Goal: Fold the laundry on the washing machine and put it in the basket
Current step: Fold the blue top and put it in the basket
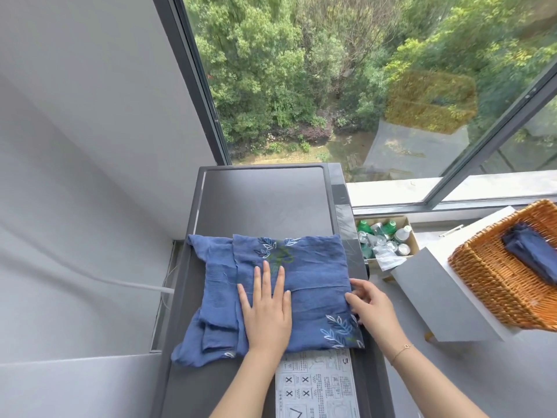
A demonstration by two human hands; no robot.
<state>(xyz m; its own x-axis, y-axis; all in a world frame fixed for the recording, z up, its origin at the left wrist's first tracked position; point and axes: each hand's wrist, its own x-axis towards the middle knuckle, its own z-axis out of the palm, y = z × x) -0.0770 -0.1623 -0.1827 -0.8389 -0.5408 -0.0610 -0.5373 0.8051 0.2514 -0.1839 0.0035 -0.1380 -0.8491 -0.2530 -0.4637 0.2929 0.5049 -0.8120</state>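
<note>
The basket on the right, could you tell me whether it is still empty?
No, the basket already holds a folded dark blue cloth lying inside it.

I see the garment (289,285) as thin crinkled blue cloth, matt, with stitched leaf embroidery. The washer (265,200) top looks smooth dark grey with a dull sheen; a printed paper label (316,384) sits on it. The basket (497,285) is woven wicker, rough and orange-brown, holding dark folded cloth (533,251). The box (411,233) looks like cardboard, the bottles (382,236) glossy plastic.
</note>
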